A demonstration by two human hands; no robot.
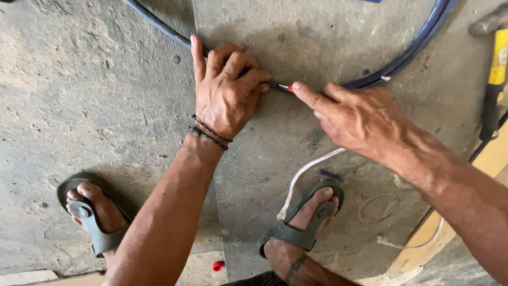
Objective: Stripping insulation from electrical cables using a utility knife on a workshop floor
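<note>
The cable [402,61] is blue with a black stretch, and its tip [286,87] shows red and white. The sandals [296,225] are grey-green on a mottled grey floor [79,79], where a white strip [304,175] and a small red cap [218,265] lie. The hammer [495,79] has a yellow and black handle, and the wristbands [211,133] are black.

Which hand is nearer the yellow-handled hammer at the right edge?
Right. The right hand lies closer to the hammer, though apart from it; the left hand presses the blue cable farther away.
</note>
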